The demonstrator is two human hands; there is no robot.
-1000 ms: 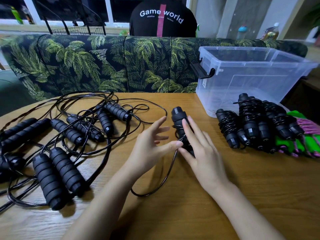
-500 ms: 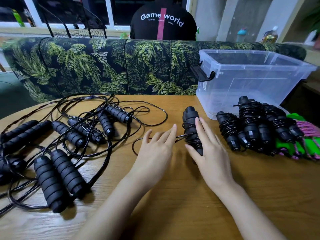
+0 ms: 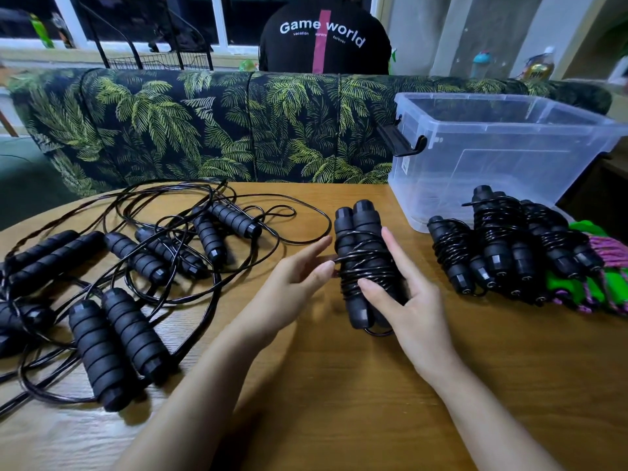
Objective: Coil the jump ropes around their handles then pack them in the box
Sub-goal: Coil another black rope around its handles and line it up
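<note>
A black jump rope [image 3: 363, 256] with its cord wound round its two foam handles is held upright over the table centre. My right hand [image 3: 413, 300] grips it from the right, thumb across the front. My left hand [image 3: 294, 283] touches the wound cord on its left side with straight fingers. A tangle of loose black ropes [image 3: 136, 263] lies to the left. Several coiled ropes [image 3: 503, 246] lie in a row to the right. The clear plastic box [image 3: 509, 144] stands open at the back right.
A wooden table [image 3: 339, 402] carries everything. Green and pink ropes [image 3: 598, 280] lie at the far right edge. A leaf-patterned sofa back [image 3: 204, 130] runs behind the table, and a person in a black shirt [image 3: 323, 35] sits beyond it.
The last loose length of cord has been wound onto the handles. The bundle has been lifted and turned more upright, closer to me. My left hand has moved onto its side.
</note>
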